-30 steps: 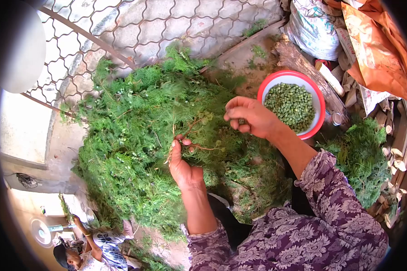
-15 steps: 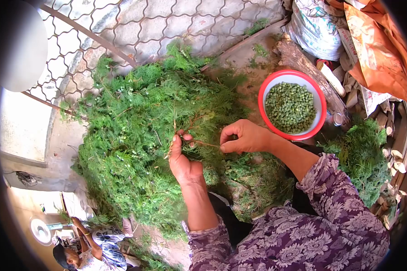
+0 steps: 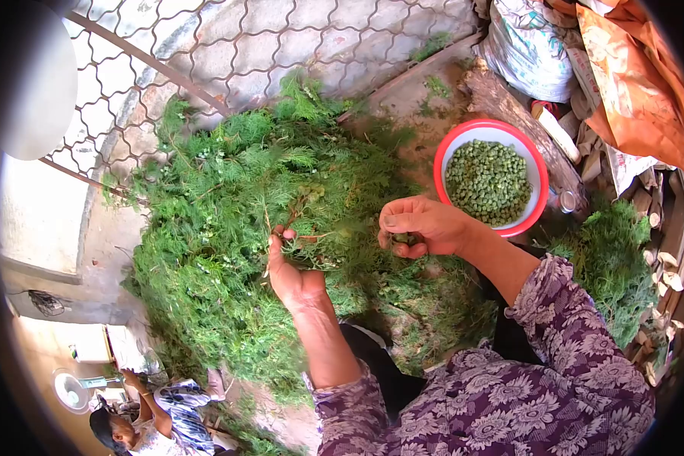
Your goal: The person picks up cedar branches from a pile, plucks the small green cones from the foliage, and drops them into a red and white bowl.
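A big heap of feathery green branches (image 3: 228, 220) lies in front of me. My left hand (image 3: 290, 267) grips a thin brown twig (image 3: 305, 216) of it near the heap's middle, fingers closed round the stem. My right hand (image 3: 422, 226) hovers just to the right, fingers curled over a few small green seed pods (image 3: 404, 240) in its palm. Behind that hand stands a red-rimmed white bowl (image 3: 530, 156) filled with green pods (image 3: 488, 179).
A smaller pile of greenery (image 3: 608, 262) lies at the right beside stacked wood pieces (image 3: 672, 251). Sacks and an orange cloth (image 3: 638, 76) fill the top right. A metal lattice (image 3: 167, 68) stands behind the heap. Another person (image 3: 156, 418) sits at the lower left.
My right hand went from beside the bowl to the twig, pinched at it, then drew back with pods in its palm. My left hand shifted slightly left with the twig.
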